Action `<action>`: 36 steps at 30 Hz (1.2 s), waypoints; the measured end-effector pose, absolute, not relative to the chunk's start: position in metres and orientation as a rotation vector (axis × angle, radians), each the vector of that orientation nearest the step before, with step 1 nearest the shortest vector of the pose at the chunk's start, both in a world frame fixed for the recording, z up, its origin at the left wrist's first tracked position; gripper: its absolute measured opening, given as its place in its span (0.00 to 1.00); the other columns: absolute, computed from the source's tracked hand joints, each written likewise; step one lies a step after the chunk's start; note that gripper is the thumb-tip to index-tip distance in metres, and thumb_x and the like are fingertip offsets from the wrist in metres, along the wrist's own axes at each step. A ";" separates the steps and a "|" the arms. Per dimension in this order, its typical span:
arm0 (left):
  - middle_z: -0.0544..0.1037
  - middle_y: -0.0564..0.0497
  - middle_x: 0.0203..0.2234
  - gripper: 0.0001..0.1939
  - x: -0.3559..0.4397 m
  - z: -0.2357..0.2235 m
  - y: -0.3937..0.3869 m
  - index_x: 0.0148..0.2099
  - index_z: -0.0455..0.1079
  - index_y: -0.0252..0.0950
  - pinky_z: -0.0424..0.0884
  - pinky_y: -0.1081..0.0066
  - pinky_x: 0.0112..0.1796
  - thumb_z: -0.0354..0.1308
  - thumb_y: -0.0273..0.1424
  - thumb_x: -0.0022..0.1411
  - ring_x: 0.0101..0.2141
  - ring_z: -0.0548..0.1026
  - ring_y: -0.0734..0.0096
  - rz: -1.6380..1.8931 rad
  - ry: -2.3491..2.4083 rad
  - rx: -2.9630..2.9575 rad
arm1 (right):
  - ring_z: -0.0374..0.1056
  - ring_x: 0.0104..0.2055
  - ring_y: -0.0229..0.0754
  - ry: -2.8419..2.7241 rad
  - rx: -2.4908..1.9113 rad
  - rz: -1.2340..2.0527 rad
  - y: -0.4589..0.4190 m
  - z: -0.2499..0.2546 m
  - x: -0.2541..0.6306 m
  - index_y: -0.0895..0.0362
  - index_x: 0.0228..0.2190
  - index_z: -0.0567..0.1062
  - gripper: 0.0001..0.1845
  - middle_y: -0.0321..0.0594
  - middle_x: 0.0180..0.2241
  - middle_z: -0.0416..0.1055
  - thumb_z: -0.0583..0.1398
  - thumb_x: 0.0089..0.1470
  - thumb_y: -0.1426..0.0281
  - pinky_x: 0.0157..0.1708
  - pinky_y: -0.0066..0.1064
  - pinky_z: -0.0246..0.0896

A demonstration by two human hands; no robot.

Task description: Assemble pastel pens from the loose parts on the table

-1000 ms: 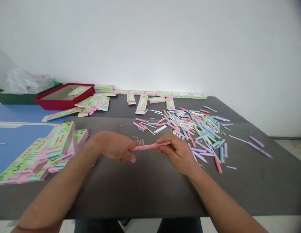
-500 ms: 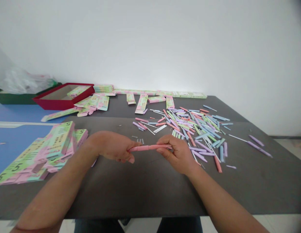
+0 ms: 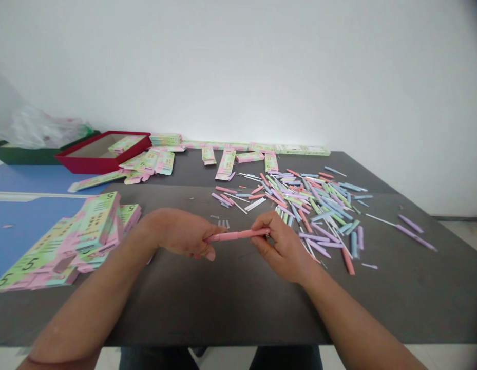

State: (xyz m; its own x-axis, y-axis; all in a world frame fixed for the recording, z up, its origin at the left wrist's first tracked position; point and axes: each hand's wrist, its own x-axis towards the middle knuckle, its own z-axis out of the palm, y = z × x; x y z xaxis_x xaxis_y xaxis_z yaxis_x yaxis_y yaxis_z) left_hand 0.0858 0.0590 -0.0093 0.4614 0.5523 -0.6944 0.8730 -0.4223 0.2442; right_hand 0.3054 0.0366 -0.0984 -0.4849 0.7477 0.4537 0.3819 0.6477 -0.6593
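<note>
A coral-pink pen (image 3: 234,235) is held level above the dark table, one end in each hand. My left hand (image 3: 184,234) is closed on its left end, thumb pointing down. The fingers and thumb of my right hand (image 3: 280,244) pinch the right end. Just behind the pen lie small clear pieces (image 3: 223,223), too small to name. To the right of my right hand spreads a heap of pen parts (image 3: 319,205) in purple, blue, green and coral, mixed with thin white refills (image 3: 255,204).
Stacked pastel boxes (image 3: 94,218) marked 5 stand at left on a blue surface (image 3: 30,210). Behind are a red box (image 3: 88,164), a green box (image 3: 26,155) under a plastic bag (image 3: 45,128), and flattened cartons (image 3: 225,164). More cartons (image 3: 292,149) line the wall.
Both hands keep their hold on the coral-pink pen. The right hand's grip has shifted slightly. The view has moved a little; the heap and boxes look the same.
</note>
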 end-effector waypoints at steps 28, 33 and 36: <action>0.79 0.51 0.30 0.24 0.088 -0.008 0.056 0.57 0.63 0.41 0.59 0.73 0.24 0.55 0.35 0.58 0.27 0.73 0.66 -0.752 1.179 2.235 | 0.63 0.28 0.37 -2.252 -0.906 0.505 0.035 -0.086 0.306 0.56 0.34 0.67 0.07 0.36 0.27 0.68 0.54 0.60 0.65 0.27 0.26 0.51; 0.79 0.51 0.30 0.24 0.088 -0.008 0.056 0.58 0.62 0.41 0.60 0.73 0.25 0.54 0.36 0.59 0.27 0.73 0.67 -0.747 1.182 2.195 | 0.64 0.29 0.36 -2.256 -0.872 0.547 0.033 -0.086 0.306 0.55 0.40 0.66 0.09 0.36 0.30 0.70 0.57 0.57 0.67 0.28 0.26 0.53; 0.78 0.52 0.28 0.25 0.089 -0.008 0.056 0.58 0.62 0.41 0.59 0.74 0.23 0.55 0.35 0.58 0.26 0.72 0.67 -0.750 1.173 2.233 | 0.62 0.26 0.35 -2.239 -0.888 0.549 0.032 -0.085 0.307 0.55 0.39 0.64 0.08 0.34 0.28 0.68 0.57 0.56 0.70 0.26 0.25 0.51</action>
